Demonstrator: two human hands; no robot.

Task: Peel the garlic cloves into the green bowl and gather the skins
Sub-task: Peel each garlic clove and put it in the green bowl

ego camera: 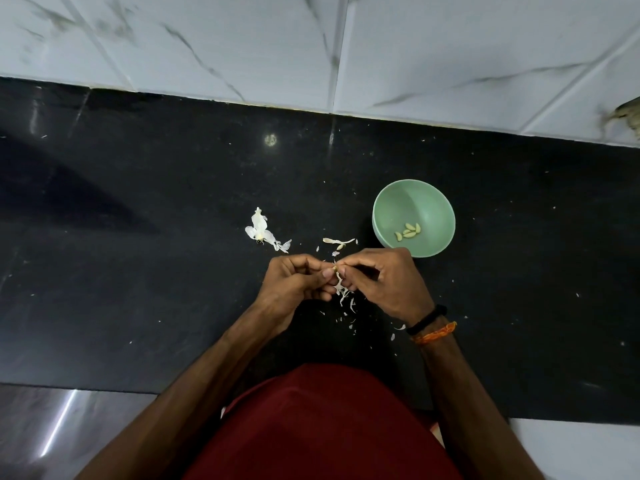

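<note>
Black stone desk (pixel 138 271) under white wall tiles. Nearest, the left hand (pixel 294 284) and right hand (pixel 384 282) meet, fingers curled, both pinching one garlic clove (pixel 335 269) – mostly hidden between fingertips. Its papery skin (pixel 343 292) hangs loose, light and brittle, likely best torn from the tip. Farther off lie more skins (pixel 261 232) – and the green bowl (pixel 426 199) with peeled cloves (pixel 408 232).

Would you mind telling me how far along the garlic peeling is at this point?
Done: four peeled cloves lie in the green bowl. In hand: the left hand and right hand pinch another clove, skin hanging off it. Left: the skins lie scattered on the black counter, not gathered.
</note>
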